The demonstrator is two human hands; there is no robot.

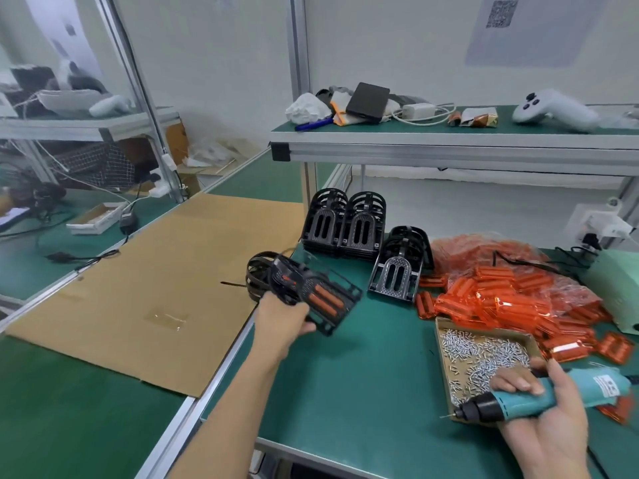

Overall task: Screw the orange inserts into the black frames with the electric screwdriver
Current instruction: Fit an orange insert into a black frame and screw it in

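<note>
Landmark: green bench (363,375). Left to right.

Left of the bench, past its aluminium edge rail: a flat cardboard sheet (155,288) on the neighbouring green surface, nothing resting on it. That is the widest bare area in view.

Left hand (281,321) sits over the bench's left edge, fingers curled round a black frame (318,299) held above the surface and tilted. Orange insert (325,300) is seated in that frame. Frame is motion-blurred, screw state not readable.

Bench centre, in front of the left hand: bare green mat down to the near edge.

Back of the bench, below the upper shelf (449,140): a stack of black frames (344,223), two side by side, upright. Just right of them another black frame stack (401,271), near the orange pile.

Right half of the bench: heap of loose orange inserts (501,302) in clear wrap, spilling toward the right edge. In front of the heap, touching it, a cardboard tray (446,375) of small silver screws (484,354).

Right hand (539,409) at the bench's near right edge, wrapped round the teal electric screwdriver (539,395); bit points left, over the tray's near corner.
</note>
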